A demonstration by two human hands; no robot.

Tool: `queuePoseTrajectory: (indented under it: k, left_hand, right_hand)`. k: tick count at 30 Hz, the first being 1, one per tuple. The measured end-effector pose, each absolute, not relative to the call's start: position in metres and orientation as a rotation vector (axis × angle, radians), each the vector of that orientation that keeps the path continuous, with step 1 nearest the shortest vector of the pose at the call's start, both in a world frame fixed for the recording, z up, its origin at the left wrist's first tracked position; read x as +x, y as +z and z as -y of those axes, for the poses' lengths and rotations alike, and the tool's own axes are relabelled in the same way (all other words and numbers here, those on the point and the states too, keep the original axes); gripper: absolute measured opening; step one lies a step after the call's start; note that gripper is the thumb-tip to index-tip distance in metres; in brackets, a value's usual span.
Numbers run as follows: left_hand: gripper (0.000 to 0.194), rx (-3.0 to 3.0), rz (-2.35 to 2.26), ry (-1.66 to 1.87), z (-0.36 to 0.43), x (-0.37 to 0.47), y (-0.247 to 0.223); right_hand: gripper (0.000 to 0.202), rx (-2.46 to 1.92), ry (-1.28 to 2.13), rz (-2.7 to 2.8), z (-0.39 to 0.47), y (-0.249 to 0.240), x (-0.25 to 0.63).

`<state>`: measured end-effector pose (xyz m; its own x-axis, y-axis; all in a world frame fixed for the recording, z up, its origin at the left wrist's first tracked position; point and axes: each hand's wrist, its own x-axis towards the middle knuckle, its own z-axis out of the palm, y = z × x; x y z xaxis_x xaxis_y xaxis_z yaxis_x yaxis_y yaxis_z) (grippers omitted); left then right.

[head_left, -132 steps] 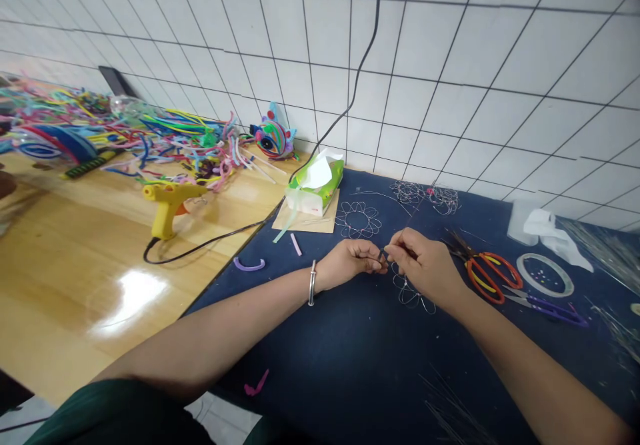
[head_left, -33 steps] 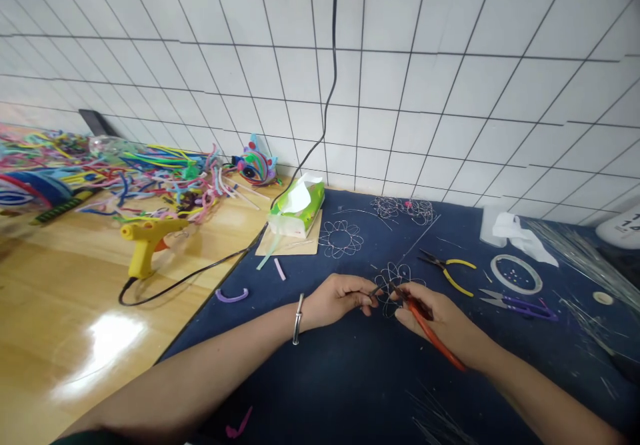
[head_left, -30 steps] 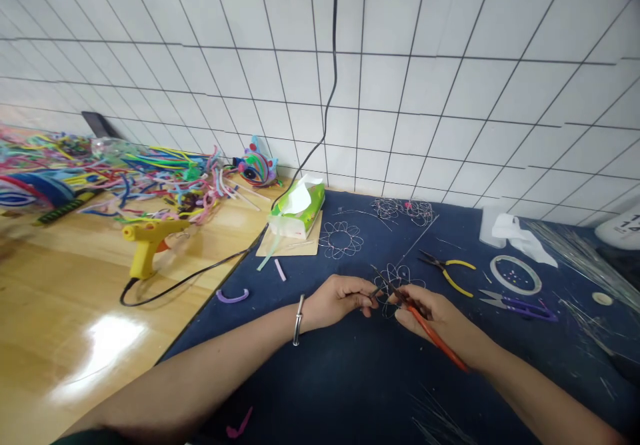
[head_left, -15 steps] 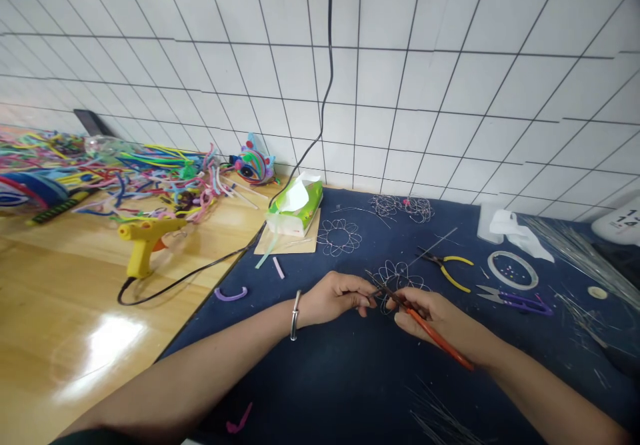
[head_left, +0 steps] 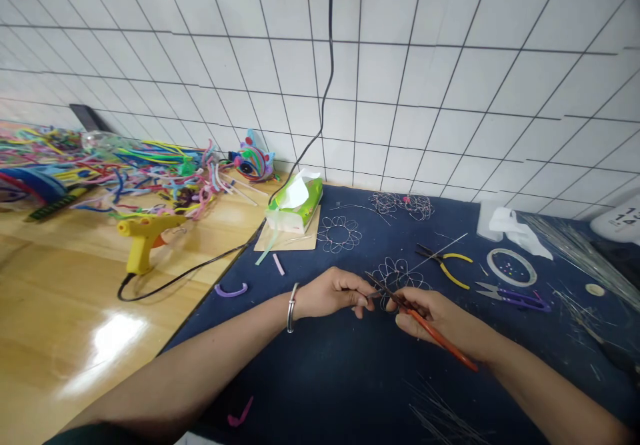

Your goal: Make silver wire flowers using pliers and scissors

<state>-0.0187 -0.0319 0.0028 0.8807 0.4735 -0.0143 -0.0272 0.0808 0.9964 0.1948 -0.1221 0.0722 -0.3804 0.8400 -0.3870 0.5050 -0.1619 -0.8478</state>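
Observation:
My right hand point(head_left: 425, 310) is closed around long-nose pliers with orange handles point(head_left: 443, 342), their dark jaws pointing up and left. My left hand point(head_left: 335, 295) faces it, thumb and fingertips pinched on the end of a thin wire strand point(head_left: 435, 256). That strand runs past the plier jaws and slants up to the right. Just behind the hands lies a flower-shaped wire ring point(head_left: 399, 272), partly covered by the pliers and my right fingers. Whether the jaws grip the strand is too small to tell.
On the dark blue mat point(head_left: 310, 378) lie another wire flower point(head_left: 340, 234), yellow-handled pliers point(head_left: 455, 272), purple scissors point(head_left: 520, 298), a clear ring point(head_left: 511, 267) and loose wires point(head_left: 440, 412). A tissue pack point(head_left: 300, 205) and a yellow glue gun point(head_left: 145, 238) are to the left.
My left hand has shifted slightly left, away from the plier jaws. The wire strand's far end has moved a little to the right. The pliers stay nearly in place.

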Motion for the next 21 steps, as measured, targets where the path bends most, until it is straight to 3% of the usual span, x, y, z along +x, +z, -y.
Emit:
queuePoseTrajectory:
  k: [21]
  left_hand:
    - [0.024, 1.619, -0.408, 0.346, 0.0285, -0.0226, 0.0088]
  right_hand:
    - [0.026, -1.503, 1.56, 1.831, 0.1245, 0.0721, 0.1916]
